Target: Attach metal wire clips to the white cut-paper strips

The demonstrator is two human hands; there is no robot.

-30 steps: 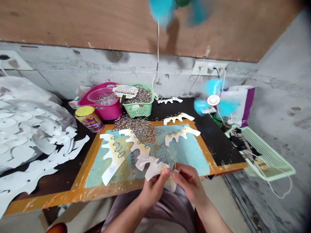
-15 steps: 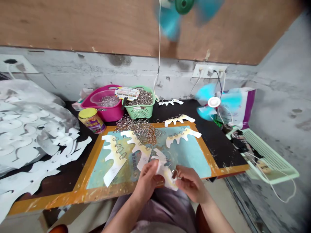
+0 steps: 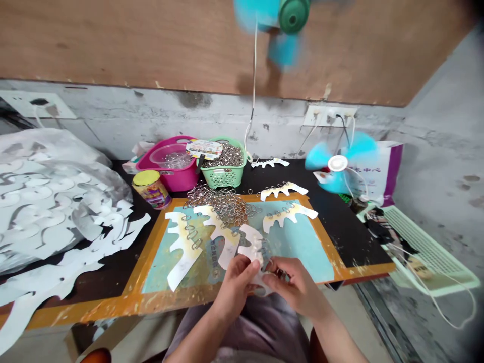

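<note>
My left hand (image 3: 237,280) is closed on a white scalloped strip (image 3: 247,237), thumb on top, above the table's front edge. Small metal rings hang along the strip's right side. My right hand (image 3: 293,285) is closed too, its fingertips pinching the strip's right edge; a bit of metal shows among the fingers, partly hidden. On the blue mat (image 3: 302,247) lie other scalloped strips with rings: one at the left (image 3: 183,252), one in the middle (image 3: 223,234) and one at the right (image 3: 289,217). Loose metal rings (image 3: 230,209) are heaped behind them.
Behind stand a pink basket (image 3: 179,179), a green basket (image 3: 223,176) of rings and a yellow-lidded can (image 3: 152,189). A plastic bag (image 3: 60,201) of white cut-outs fills the left. A small fan (image 3: 338,163) spins at the right, near a pale green tray (image 3: 434,252).
My right hand has drawn in towards the left, its fingers now pressed to the strip's edge where a ring showed before. The strip has turned flatter. The whole view has shifted slightly.
</note>
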